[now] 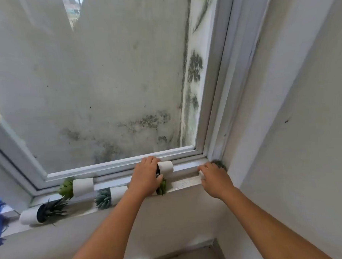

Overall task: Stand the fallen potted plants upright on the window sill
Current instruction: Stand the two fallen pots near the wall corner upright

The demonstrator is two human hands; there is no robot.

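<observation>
A: Both arms are up at the window sill [186, 182]. The left hand [145, 175] is wrapped over a white pot [165, 167] lying on its side, its green rosette [161, 186] poking toward us off the sill's front edge.

B: And the right hand [214, 177]?

A: Curled over something in the far right corner. A sliver of white [200, 173] shows at the fingers and a dark tuft [219, 163] behind them. I'd call that a grip on another small pot, though the hand hides whether it stands or lies.

B: So how far along are we?

A: Early, by my reading — nothing in sight is clearly upright. Left of the hands, three are down: a pot with a pale green plant [83, 186] against the frame, a pot with a blue-grey rosette [118, 194] at the front, and at the far left a pot with dark spiky leaves [30, 216] on its side.

B: Five to go, then?

A: Four for certain — the corner one I can't judge.
</observation>
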